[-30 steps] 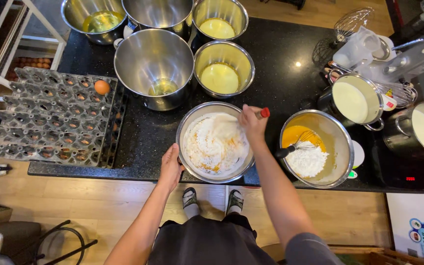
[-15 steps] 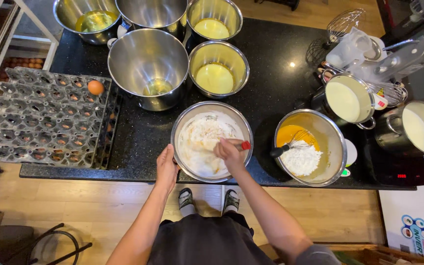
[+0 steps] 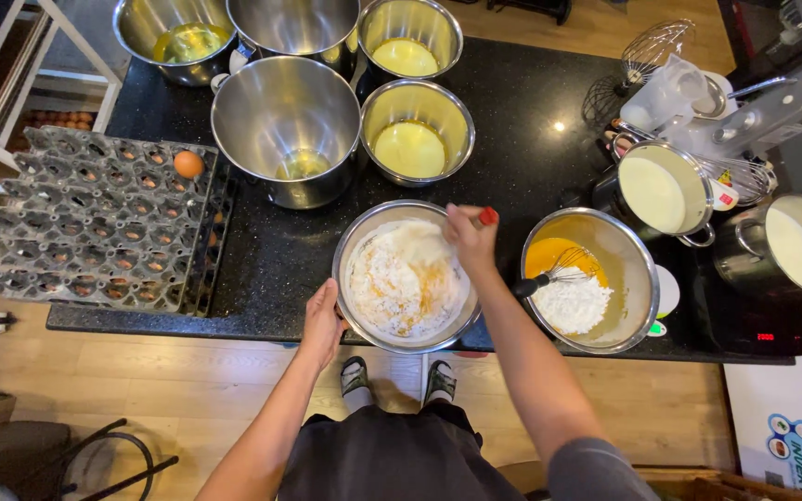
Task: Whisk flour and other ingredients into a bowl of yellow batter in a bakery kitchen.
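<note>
A steel mixing bowl (image 3: 355, 311) with white flour and streaks of yellow batter stands at the black counter's front edge. My left hand (image 3: 322, 320) grips its left rim. My right hand (image 3: 469, 237) is over the bowl's upper right, closed on a stirring tool with a red-tipped handle (image 3: 486, 217); the tool's working end is hidden in the flour. To the right stands another steel bowl (image 3: 638, 288) with yellow batter, a heap of flour and a whisk (image 3: 559, 269) resting in it.
Grey egg trays (image 3: 95, 223) with one brown egg (image 3: 187, 164) lie at the left. Several steel bowls, some with yellow liquid, stand behind (image 3: 417, 130). Two pots of cream-coloured liquid (image 3: 661, 190) (image 3: 795, 241) and wire whisks are at the right. My feet show on the wooden floor.
My right hand has circled inside the bowl with the tool, from the upper right toward the middle and back to the upper right. More yellow shows in the flour. My left hand stays on the rim.
</note>
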